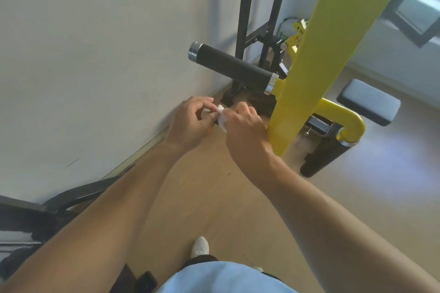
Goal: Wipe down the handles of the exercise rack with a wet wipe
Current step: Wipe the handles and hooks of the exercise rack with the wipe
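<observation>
Both forearms reach out from the pale blue shirt (223,278) at the bottom edge. Left hand (190,123) and right hand (245,126) each pinch the small white wet wipe (221,118) between them, below the black foam handle (234,68). Pulled apart carelessly, the wipe could tear or drop to the floor (202,185). Rightward, the yellow upright (316,59) stands just beside the right hand and may crowd it; a second handle (326,152) and grey pad (369,102) sit beyond.

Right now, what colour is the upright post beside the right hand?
Yellow. The upright post shows best in the head view, the only one.
</observation>
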`<act>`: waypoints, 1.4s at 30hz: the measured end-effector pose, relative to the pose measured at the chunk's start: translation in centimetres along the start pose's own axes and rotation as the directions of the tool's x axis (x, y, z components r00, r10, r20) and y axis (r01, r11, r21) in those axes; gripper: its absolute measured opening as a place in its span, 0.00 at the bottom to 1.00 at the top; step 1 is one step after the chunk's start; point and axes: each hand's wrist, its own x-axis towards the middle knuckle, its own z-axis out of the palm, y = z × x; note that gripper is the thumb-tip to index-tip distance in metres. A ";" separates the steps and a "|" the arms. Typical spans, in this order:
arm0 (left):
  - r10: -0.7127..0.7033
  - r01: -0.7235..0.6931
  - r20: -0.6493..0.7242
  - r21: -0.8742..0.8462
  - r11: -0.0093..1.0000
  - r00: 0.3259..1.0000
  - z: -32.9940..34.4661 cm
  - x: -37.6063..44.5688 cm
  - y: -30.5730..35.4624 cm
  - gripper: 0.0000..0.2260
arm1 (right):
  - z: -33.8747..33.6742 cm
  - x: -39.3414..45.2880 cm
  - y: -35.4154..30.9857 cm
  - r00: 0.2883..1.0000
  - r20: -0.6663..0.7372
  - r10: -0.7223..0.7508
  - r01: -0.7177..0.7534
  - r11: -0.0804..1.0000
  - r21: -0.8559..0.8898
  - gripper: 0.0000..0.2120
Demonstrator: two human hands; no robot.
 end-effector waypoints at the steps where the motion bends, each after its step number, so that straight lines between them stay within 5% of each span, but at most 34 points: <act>1: -0.002 0.001 -0.014 -0.030 1.000 1.000 0.0 0.0 -0.4 0.04 | -0.1 0.0 0.1 1.000 -0.025 -0.007 0.006 0.999 -0.035 0.13; 4: -0.018 0.019 0.005 -0.186 0.982 1.000 -0.4 -0.2 -1.1 0.06 | -0.2 0.1 0.3 0.999 -0.012 -0.034 0.031 0.985 -0.169 0.25; 11: -0.060 0.092 0.097 -0.372 0.924 0.994 -0.6 1.5 -2.1 0.08 | -0.2 2.2 0.2 0.993 0.117 0.009 0.044 0.896 -0.441 0.11; 16: -0.100 0.144 0.118 -0.460 0.876 0.988 0.4 2.5 -2.3 0.10 | -1.3 1.4 0.9 0.978 0.205 0.038 0.126 0.672 -0.730 0.07; 18: -0.108 0.141 0.098 -0.456 0.879 0.989 0.8 3.0 -2.2 0.10 | -1.2 1.7 1.3 0.977 0.213 0.007 0.155 0.661 -0.734 0.05; 23: -0.082 0.113 0.091 -0.417 0.902 0.992 1.2 4.1 -2.0 0.11 | 2.1 3.5 2.5 0.993 0.049 -0.106 0.117 0.860 -0.496 0.18; 27: -0.079 0.113 0.104 -0.375 0.920 0.991 1.2 4.6 -2.2 0.11 | 1.6 2.7 2.5 0.991 0.132 -0.022 0.069 0.927 -0.369 0.29; 32: -0.051 0.105 0.138 -0.419 0.902 0.989 1.0 4.5 -2.3 0.10 | 1.1 4.5 1.8 0.982 0.185 0.046 -0.007 0.979 -0.205 0.22; 35: -0.080 0.132 0.143 -0.411 0.902 0.987 1.0 4.9 -2.7 0.09 | -0.6 4.9 1.3 0.976 0.205 0.070 0.010 0.931 -0.365 0.12; 38: -0.088 0.139 0.145 -0.394 0.908 0.985 1.1 5.2 -3.0 0.08 | -2.0 3.4 1.2 0.969 0.226 0.096 0.088 0.722 -0.686 0.11; 42: -0.056 0.111 0.150 -0.393 0.913 0.987 1.4 5.2 -3.2 0.08 | 0.0 3.7 1.2 0.976 0.216 0.013 0.144 0.706 -0.694 0.11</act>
